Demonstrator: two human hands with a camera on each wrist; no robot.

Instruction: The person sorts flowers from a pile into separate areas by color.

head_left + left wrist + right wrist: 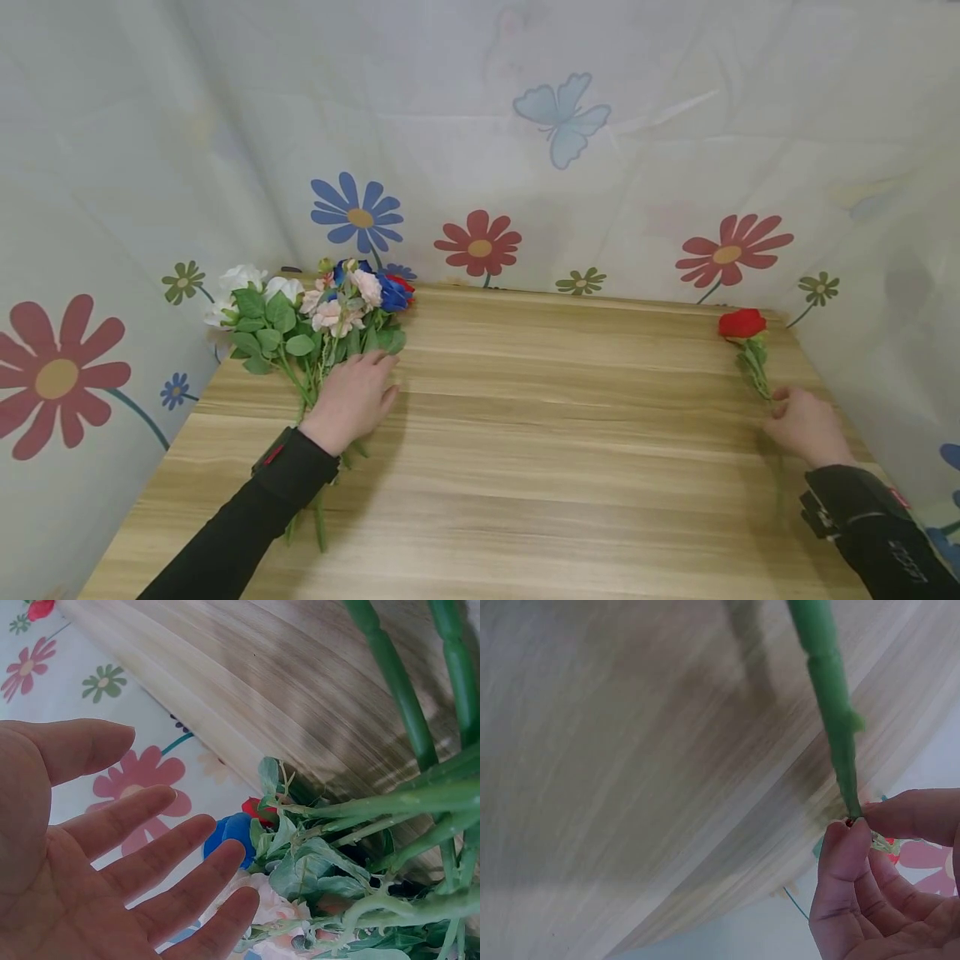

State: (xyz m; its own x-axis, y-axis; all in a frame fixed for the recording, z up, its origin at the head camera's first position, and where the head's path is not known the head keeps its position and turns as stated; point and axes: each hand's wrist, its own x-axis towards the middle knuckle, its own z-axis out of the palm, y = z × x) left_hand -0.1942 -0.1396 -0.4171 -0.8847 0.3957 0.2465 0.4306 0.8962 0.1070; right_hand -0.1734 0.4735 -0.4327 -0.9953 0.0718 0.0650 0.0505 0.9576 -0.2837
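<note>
On the right side of the table, my right hand [810, 427] pinches the stem of a red artificial rose [742, 323] between thumb and fingertips. In the right wrist view the green stem [831, 705] runs up from the pinch. My left hand [351, 400] is over the stems of a flower pile at the left, its fingers spread with nothing in them. That pile has white flowers [285, 288], pale pink flowers [337, 317] and blue roses [395, 292], with a bit of red behind the blue. Green stems [397, 690] cross beside the left hand in its wrist view.
The flowers lie on a wood-grain table [555, 433]. A pale curtain [450, 100] printed with flowers and a butterfly hangs along the back and both sides. A small dark object [291, 269] sits at the table's back edge behind the pile.
</note>
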